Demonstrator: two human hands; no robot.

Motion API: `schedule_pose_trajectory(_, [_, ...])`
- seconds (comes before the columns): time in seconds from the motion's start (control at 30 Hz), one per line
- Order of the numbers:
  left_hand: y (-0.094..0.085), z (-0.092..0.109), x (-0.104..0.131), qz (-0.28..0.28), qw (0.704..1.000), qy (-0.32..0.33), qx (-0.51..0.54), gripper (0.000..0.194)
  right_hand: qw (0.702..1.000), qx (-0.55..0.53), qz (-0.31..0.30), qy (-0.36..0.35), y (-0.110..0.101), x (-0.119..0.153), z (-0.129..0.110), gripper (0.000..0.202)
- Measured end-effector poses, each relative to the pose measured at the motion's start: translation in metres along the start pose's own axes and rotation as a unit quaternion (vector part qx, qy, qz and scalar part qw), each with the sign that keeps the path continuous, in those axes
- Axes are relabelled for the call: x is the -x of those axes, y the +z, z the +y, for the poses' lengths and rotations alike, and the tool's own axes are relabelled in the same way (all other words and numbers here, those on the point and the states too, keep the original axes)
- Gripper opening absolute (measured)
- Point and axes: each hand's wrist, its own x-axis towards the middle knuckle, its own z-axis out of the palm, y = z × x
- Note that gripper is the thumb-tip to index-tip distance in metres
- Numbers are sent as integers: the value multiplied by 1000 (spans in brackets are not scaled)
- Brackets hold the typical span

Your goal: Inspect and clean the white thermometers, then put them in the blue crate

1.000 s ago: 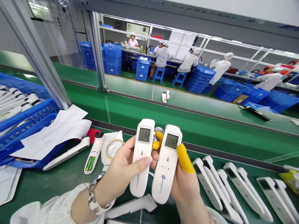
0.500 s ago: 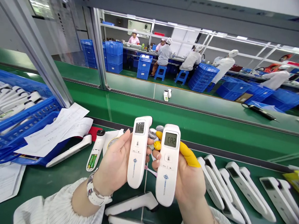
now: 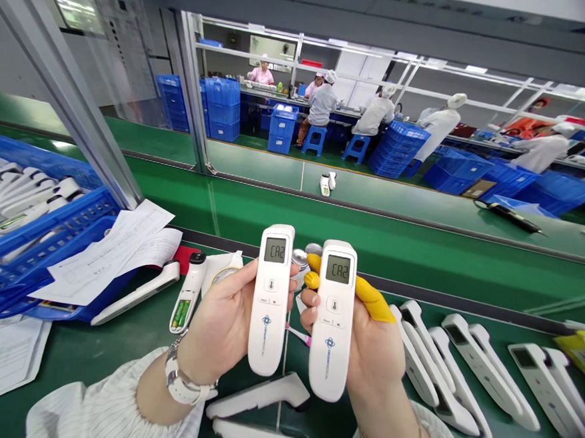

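Observation:
My left hand is closed around a white handheld thermometer, held upright with its screen facing me. A second white thermometer is gripped by my right hand, which wears yellow covers on some fingers. Both screens read "CA2". The two devices are side by side with a small gap between them. Below them on the green bench lie two more white thermometers. Left of my left hand is one with its battery bay open, showing green batteries.
Blue crates of thermometers and loose papers are at the left. Several thermometers lie in a row at the right. A metal post rises at the left. Beyond the bench, people sit at another line.
Both thermometers have shifted slightly, the right-hand one a little to the right, and the left-hand one has turned to face me more squarely.

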Motion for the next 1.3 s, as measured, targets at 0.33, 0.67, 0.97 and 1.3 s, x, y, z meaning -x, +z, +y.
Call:
schedule_pose_trajectory(0.33, [-13,-30,-1,-56,967,137,-208,39,997,33,-56,-31,-4,0,7,40])
schedule_pose_trajectory(0.67, [-4,-34,7,-3,905,179,-386,47,989,119,16,-90,-10,3,23,33])
schedule_pose_trajectory(0.97, [-11,-36,1,-34,922,217,-320,25,989,117,-3,-90,-7,1,18,33])
schedule_pose_trajectory(1.3, [-3,-45,5,-72,955,87,-276,46,984,104,39,-136,-8,1,20,39])
